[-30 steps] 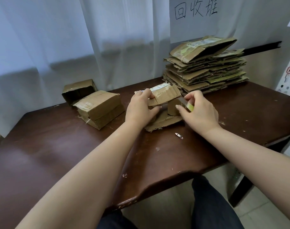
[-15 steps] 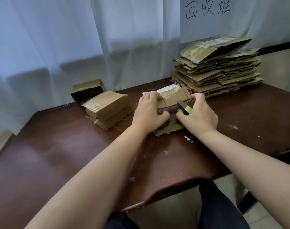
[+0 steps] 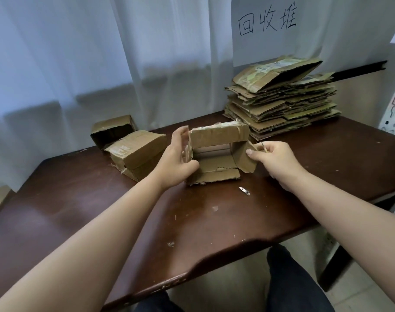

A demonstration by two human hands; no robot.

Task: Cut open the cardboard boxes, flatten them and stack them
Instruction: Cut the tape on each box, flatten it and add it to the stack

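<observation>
I am looking at the opened cardboard box (image 3: 218, 154) sitting in the middle of the frame on the tabletop (image 3: 214, 221). My left hand (image 3: 177, 158) is cupping its left wall, thumb curling in at the bottom edge. My right hand (image 3: 276, 158) is pinching the right flap, and it is also holding a thin blade (image 3: 263, 146). The box is lying right between both hands, with its open mouth facing me. I think I need to push the walls sideways to squash it flat. The stack of flattened boxes (image 3: 279, 102) is waiting in the upper right, nearer my right hand.
</observation>
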